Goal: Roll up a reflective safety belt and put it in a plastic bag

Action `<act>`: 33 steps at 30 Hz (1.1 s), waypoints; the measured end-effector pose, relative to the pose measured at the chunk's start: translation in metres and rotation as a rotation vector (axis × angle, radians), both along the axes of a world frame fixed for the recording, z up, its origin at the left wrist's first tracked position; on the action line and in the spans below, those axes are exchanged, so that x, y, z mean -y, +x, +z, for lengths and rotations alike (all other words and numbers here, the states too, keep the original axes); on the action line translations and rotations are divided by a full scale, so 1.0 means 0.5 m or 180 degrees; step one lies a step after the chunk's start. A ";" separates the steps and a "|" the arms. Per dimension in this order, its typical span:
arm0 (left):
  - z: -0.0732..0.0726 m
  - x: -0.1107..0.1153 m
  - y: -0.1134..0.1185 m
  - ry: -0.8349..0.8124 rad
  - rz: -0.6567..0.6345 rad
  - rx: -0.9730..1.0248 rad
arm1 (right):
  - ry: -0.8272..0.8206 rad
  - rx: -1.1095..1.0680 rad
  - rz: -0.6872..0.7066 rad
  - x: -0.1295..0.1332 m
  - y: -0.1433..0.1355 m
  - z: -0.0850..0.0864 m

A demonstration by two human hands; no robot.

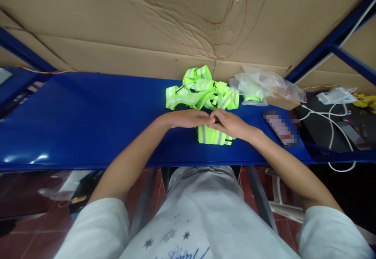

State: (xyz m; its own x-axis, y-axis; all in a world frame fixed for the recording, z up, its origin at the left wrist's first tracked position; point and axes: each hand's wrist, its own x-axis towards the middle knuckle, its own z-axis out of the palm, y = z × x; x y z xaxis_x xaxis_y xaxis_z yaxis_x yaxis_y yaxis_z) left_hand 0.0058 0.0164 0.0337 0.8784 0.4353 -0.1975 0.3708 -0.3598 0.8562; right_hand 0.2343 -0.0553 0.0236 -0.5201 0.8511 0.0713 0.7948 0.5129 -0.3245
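Note:
A folded bundle of neon yellow reflective strap (216, 135) with silver stripes lies near the front edge of the blue table. My left hand (189, 118) reaches in from the left, fingers stretched out flat along the bundle's far edge. From the right, my right hand (232, 124) meets its fingertips above the bundle; its fingers are bent and parted from the thumb, which lies over the strap. Neither hand visibly grips the bundle, though the undersides of the fingers are hidden. Just behind the hands sits a loose, tangled heap of the same reflective straps (202, 90).
Clear plastic bags (264, 82) lie at the back right, by a small cardboard piece (283, 103). A phone (280, 127) rests on the blue table (88, 122) to the right. Beyond it are white cables (331, 124) on a dark surface. Cardboard (132, 28) walls the back.

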 end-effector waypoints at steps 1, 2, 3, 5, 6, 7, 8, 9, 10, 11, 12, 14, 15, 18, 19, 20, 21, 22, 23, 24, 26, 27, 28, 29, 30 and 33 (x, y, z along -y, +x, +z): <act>0.001 0.000 0.000 0.0098 -0.0121 -0.0037 | 0.0029 0.0051 -0.0037 -0.002 -0.002 -0.007; 0.000 0.001 0.001 0.0237 -0.0176 -0.0095 | 0.0072 0.0099 -0.0073 -0.003 -0.005 -0.014; -0.002 0.001 0.004 0.0363 -0.0162 -0.0171 | 0.0140 0.0138 -0.0111 -0.001 -0.009 -0.021; -0.009 0.004 0.012 0.0501 -0.0099 -0.0364 | 0.0314 0.0173 -0.0192 0.006 -0.018 -0.036; -0.012 0.007 0.015 0.0505 -0.0093 -0.0454 | 0.0398 0.0170 -0.0230 0.010 -0.021 -0.042; -0.014 0.010 0.017 0.0485 -0.0100 -0.0515 | 0.0479 0.0161 -0.0253 0.015 -0.025 -0.048; -0.015 0.015 0.017 0.0487 -0.0107 -0.0547 | 0.0555 0.0148 -0.0262 0.018 -0.027 -0.053; -0.016 0.021 0.016 0.0546 -0.0101 -0.0563 | 0.0623 0.0138 -0.0258 0.021 -0.029 -0.057; -0.016 0.029 0.014 0.0669 -0.0050 -0.0546 | 0.0681 0.0129 -0.0246 0.023 -0.030 -0.060; -0.017 0.037 0.011 0.0831 0.0035 -0.0500 | 0.0730 0.0118 -0.0230 0.024 -0.031 -0.063; -0.017 0.046 0.008 0.1001 0.0129 -0.0443 | 0.0770 0.0101 -0.0218 0.025 -0.031 -0.065; -0.018 0.066 0.000 0.1252 0.0315 -0.0400 | 0.0819 0.0066 -0.0216 0.026 -0.033 -0.068; -0.018 0.075 -0.003 0.1297 0.0405 -0.0433 | 0.0830 0.0051 -0.0217 0.027 -0.035 -0.069; -0.019 0.098 -0.008 0.1085 0.0576 -0.0526 | 0.0849 0.0021 -0.0206 0.031 -0.041 -0.069; -0.020 0.104 -0.009 0.0900 0.0599 -0.0505 | 0.0852 0.0017 -0.0197 0.033 -0.043 -0.068; -0.020 0.109 -0.009 0.0687 0.0592 -0.0482 | 0.0855 0.0016 -0.0182 0.036 -0.044 -0.067; -0.022 0.115 -0.009 0.0499 0.0568 -0.0467 | 0.0863 0.0017 -0.0161 0.039 -0.046 -0.066; -0.024 0.121 -0.010 0.0392 0.0548 -0.0463 | 0.0878 0.0017 -0.0147 0.042 -0.047 -0.064; -0.026 0.127 -0.010 0.0393 0.0550 -0.0459 | 0.0900 0.0012 -0.0155 0.044 -0.048 -0.063; -0.029 0.135 -0.011 0.0484 0.0581 -0.0448 | 0.0923 -0.0003 -0.0203 0.047 -0.049 -0.061; -0.035 0.154 -0.014 0.0770 0.0712 -0.0384 | 0.0945 -0.0070 -0.0463 0.052 -0.051 -0.057; -0.039 0.165 -0.016 0.0880 0.0777 -0.0318 | 0.0918 -0.0117 -0.0643 0.054 -0.053 -0.056; -0.043 0.176 -0.018 0.0948 0.0828 -0.0239 | 0.0859 -0.0170 -0.0821 0.056 -0.055 -0.054; -0.047 0.187 -0.020 0.0982 0.0873 -0.0147 | 0.0775 -0.0237 -0.0972 0.058 -0.058 -0.051; -0.051 0.197 -0.023 0.0999 0.0918 -0.0037 | 0.0670 -0.0334 -0.1077 0.061 -0.061 -0.049; -0.060 0.224 -0.031 0.1084 0.1068 0.0373 | 0.0160 -0.0976 -0.1051 0.073 -0.066 -0.041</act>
State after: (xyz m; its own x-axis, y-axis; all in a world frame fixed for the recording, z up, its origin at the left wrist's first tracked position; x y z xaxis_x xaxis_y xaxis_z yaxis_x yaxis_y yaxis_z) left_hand -0.0095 -0.0956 0.0035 0.6865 0.7206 0.0970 0.4225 -0.5039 0.7534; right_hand 0.2011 -0.0920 0.0033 -0.1697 0.9594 0.2253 0.7894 0.2692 -0.5517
